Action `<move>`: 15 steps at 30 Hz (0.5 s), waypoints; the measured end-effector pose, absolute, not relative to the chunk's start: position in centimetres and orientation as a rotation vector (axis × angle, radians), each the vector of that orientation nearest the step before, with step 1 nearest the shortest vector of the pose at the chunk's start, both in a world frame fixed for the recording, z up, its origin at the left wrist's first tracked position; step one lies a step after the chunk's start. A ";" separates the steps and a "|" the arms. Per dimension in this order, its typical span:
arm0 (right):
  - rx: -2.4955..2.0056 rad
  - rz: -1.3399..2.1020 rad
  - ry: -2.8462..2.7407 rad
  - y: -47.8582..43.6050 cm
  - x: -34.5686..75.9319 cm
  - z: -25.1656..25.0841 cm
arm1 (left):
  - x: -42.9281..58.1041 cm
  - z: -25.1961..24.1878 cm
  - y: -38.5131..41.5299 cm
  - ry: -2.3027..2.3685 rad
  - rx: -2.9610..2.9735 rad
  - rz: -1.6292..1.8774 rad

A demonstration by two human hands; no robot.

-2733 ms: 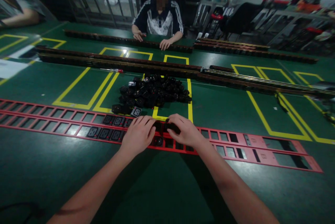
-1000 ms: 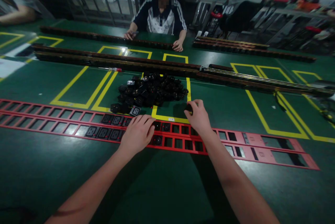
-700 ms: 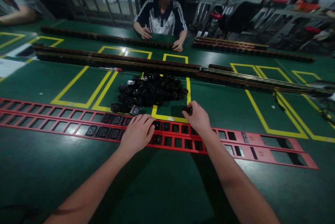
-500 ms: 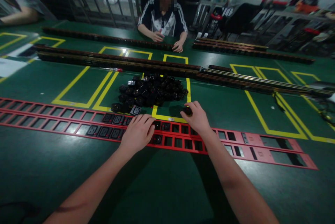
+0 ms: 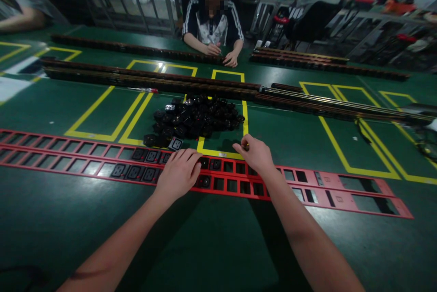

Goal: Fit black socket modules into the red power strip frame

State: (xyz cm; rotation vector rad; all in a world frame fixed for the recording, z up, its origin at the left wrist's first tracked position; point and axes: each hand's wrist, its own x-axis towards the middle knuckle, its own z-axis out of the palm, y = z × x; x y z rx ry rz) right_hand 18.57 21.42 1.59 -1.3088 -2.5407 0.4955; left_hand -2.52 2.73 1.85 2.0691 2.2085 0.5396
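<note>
My left hand [image 5: 179,174] lies palm down across two red slotted metal strips [image 5: 219,185], its fingers stretched out and hiding some slots beneath. Black power sockets [image 5: 135,172] fill several slots to its left. Another socket [image 5: 205,181] shows just right of the thumb. Above the far strip, my right hand [image 5: 256,153] is closed with fingers and thumb around a small black socket; a yellowish glint shows between them and most of the piece is hidden. Beyond both hands lies a heap of loose black sockets [image 5: 198,119]. One grey-faced socket [image 5: 175,144] rests at its near edge.
Long dark strips [image 5: 153,78] run across the green table [image 5: 205,246] behind the heap. A red-handled screwdriver [image 5: 150,90] lies alongside them. Yellow tape [image 5: 327,146] marks rectangles. Across the table sits a co-worker [image 5: 213,28], both hands near another long strip.
The fingers of my right hand have curled further, and the black socket is turned so less of it shows. My left hand stays on the strips. The co-worker's hands shifted slightly.
</note>
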 end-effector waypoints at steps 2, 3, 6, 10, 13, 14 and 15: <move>-1.309 0.472 -2.569 21.2 18.5 2.0 | -2.5 1.8 2.7 2.206 2.068 0.537; -1.295 0.464 -2.582 21.1 18.5 2.1 | -2.5 1.8 2.7 2.207 2.069 0.537; -1.223 0.457 -2.627 21.1 18.6 2.3 | -2.5 1.8 2.7 2.211 2.077 0.545; -1.079 0.514 -2.701 21.2 18.7 2.2 | -2.6 1.8 2.8 2.207 2.075 0.563; -0.974 0.567 -2.746 21.1 18.8 2.4 | -2.5 1.8 2.8 2.204 2.068 0.554; -0.946 0.579 -2.758 21.1 18.8 2.4 | -2.5 1.8 2.8 2.205 2.067 0.549; -0.922 0.588 -2.765 21.1 18.8 2.4 | -2.5 1.8 2.7 2.207 2.067 0.546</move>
